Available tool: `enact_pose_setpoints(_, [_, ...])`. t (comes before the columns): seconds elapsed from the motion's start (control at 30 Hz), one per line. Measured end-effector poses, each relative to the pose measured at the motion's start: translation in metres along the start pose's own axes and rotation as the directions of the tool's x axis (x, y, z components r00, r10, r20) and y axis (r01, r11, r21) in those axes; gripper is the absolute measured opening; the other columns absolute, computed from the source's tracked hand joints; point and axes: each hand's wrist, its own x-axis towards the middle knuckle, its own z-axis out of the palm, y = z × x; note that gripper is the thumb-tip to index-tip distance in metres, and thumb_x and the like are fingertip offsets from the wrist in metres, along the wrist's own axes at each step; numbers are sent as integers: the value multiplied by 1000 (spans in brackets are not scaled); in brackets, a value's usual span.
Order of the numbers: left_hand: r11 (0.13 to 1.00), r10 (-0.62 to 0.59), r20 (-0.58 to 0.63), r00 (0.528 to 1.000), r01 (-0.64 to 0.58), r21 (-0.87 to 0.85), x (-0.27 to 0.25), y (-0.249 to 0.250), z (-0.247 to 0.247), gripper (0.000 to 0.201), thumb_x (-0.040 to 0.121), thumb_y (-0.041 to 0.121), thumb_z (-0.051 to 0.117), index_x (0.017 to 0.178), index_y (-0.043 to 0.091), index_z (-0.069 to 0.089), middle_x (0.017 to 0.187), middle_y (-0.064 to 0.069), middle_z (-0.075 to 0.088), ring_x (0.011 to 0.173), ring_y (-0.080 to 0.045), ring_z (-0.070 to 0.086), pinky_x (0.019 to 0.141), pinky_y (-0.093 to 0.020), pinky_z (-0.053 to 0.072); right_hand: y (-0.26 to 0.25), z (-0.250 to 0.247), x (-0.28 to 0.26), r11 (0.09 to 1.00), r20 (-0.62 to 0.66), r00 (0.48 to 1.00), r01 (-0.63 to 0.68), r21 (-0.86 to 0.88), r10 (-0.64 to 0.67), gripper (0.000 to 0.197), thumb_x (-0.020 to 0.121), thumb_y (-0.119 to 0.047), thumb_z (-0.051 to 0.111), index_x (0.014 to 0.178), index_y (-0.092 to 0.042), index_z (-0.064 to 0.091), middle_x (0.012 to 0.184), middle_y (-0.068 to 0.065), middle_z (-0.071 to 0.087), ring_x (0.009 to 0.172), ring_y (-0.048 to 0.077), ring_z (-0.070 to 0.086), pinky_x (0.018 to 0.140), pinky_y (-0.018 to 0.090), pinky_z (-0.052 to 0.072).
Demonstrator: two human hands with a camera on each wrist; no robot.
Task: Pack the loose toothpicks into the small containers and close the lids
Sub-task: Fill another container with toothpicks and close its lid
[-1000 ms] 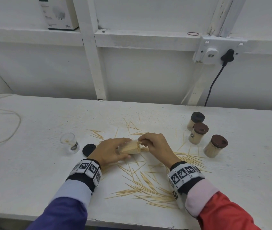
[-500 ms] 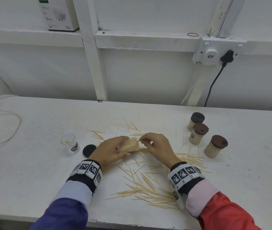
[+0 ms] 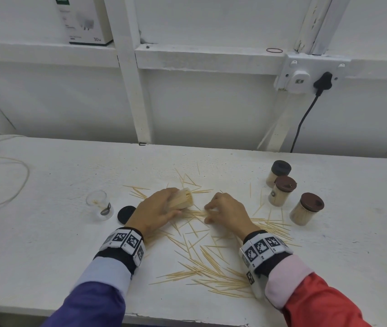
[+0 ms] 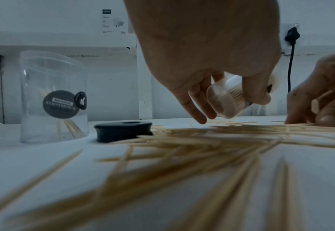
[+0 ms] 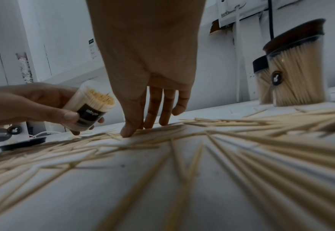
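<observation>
My left hand [image 3: 161, 208] grips a clear container [image 3: 184, 199] packed with toothpicks, tilted with its open mouth up and to the right; the same container [image 4: 225, 100] shows in the left wrist view, just above the table. My right hand [image 3: 213, 212] is on the table to its right, fingertips [image 5: 127, 132] touching loose toothpicks [image 3: 206, 263] and holding nothing that I can see. A second clear container [image 3: 99, 205] stands upright at the left, with only a few toothpicks inside. A black lid [image 3: 126, 214] lies beside it.
Three closed, filled containers [image 3: 282, 191] stand at the right of the white table [image 3: 46, 256]. Loose toothpicks spread from the table's middle toward its front edge. Cables [image 3: 3, 185] lie at the far left. A plugged-in black cord [image 3: 303, 121] hangs on the back wall.
My right hand has left the container's mouth and dropped to the toothpicks on the table. My left hand has tipped the container's mouth further upward.
</observation>
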Motion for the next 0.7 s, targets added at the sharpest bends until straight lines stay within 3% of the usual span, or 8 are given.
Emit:
enact_pose_setpoints(0.13, [1000, 14, 18, 1000, -14, 11, -1, 0, 1, 65, 89, 45, 63, 144, 23, 37, 137, 8, 49, 121, -11, 48, 96, -28, 41, 0, -4, -1, 998, -52, 998, 29, -55, -32, 15, 87, -28, 69, 99, -21, 76, 99, -8, 69, 96, 11, 59, 71, 23, 38])
enact_pose_setpoints(0.27, [1000, 15, 14, 1000, -16, 12, 0, 0, 0, 65, 90, 45, 63, 144, 22, 37, 137, 8, 49, 121, -11, 48, 96, -29, 41, -4, -5, -3, 989, -61, 997, 40, -140, -49, 16, 89, -23, 59, 91, -20, 74, 92, -7, 67, 86, 12, 57, 65, 24, 38])
enact_pose_setpoints(0.4, [1000, 8, 16, 1000, -8, 8, 0, -2, 1, 64, 90, 46, 62, 144, 24, 36, 138, 9, 49, 121, -11, 48, 95, -29, 41, -3, -2, -2, 982, -45, 996, 70, -178, -79, 16, 91, -23, 55, 91, -17, 69, 94, -4, 62, 80, 10, 46, 65, 26, 35])
enact_pose_setpoints(0.6, [1000, -6, 6, 1000, 5, 20, -1, -3, 1, 63, 90, 46, 62, 143, 25, 36, 135, 8, 50, 118, -11, 49, 93, -31, 42, 3, -2, -2, 998, -189, 980, 55, -30, -59, 14, 95, -30, 55, 96, -21, 66, 100, -10, 59, 88, 12, 58, 68, 29, 44])
enact_pose_setpoints(0.7, [1000, -9, -1, 1000, 9, 26, -1, -2, 1, 64, 89, 48, 62, 143, 25, 36, 134, 8, 51, 117, -12, 50, 91, -31, 42, 3, -2, -1, 998, -234, 971, 39, -44, -48, 16, 99, -33, 51, 101, -22, 63, 99, -10, 66, 88, 14, 62, 71, 31, 48])
